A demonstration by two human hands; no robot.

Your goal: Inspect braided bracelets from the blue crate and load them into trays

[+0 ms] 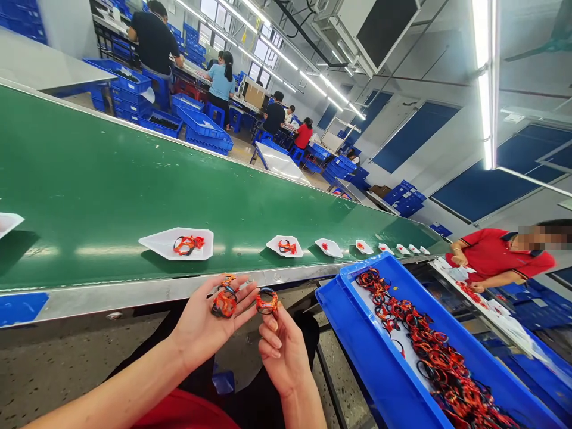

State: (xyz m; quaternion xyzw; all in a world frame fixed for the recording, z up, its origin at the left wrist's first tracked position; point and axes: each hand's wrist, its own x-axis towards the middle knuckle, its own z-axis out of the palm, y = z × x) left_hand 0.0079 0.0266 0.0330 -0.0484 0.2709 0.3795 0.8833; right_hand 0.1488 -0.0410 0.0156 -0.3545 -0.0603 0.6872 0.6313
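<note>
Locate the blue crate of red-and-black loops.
In the head view, the blue plastic crate sits at lower right, just right of the person's right hand and alongside the green conveyor belt, with a red-shirted co-worker beyond it.

The one camera rides on my head, facing forward and down. It looks closely over my left hand (196,328) and right hand (281,351), with the green conveyor belt (134,179) just beyond, the blue tray (379,375) near right, and the workshop far off.
</note>
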